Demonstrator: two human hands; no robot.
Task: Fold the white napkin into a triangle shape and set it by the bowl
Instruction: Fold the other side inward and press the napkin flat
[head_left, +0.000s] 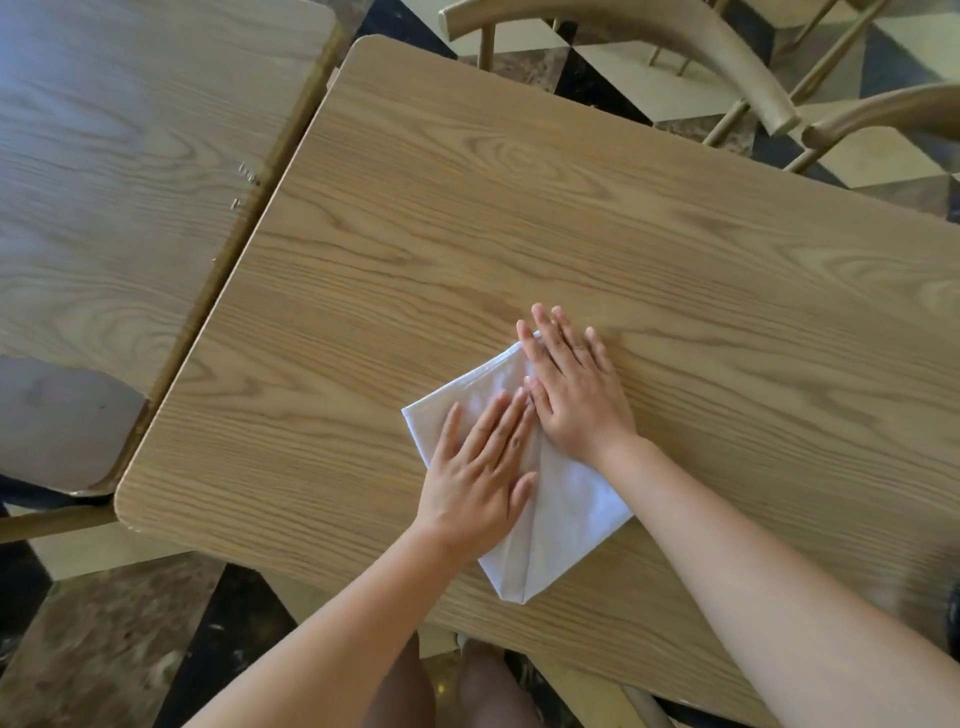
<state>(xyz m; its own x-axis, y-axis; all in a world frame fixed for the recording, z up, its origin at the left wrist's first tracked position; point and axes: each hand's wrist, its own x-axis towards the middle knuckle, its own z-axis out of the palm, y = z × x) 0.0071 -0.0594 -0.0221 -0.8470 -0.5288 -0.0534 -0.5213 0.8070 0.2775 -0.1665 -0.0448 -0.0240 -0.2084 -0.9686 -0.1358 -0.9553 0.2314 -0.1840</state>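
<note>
The white napkin (563, 512) lies folded flat on the wooden table (519, 218), near its front edge, with one pointed corner toward me. My left hand (478, 475) rests palm down on the napkin's left part, fingers spread. My right hand (569, 387) lies flat on its upper right part, fingertips reaching past the cloth's far corner onto the wood. Both hands press on the cloth without gripping it. No bowl is in view.
A second wooden table (130, 156) stands close on the left, with a narrow gap between the two. Wooden chairs (727, 57) stand beyond the far right corner. The floor has dark and light tiles (670, 78). My knees show under the front edge.
</note>
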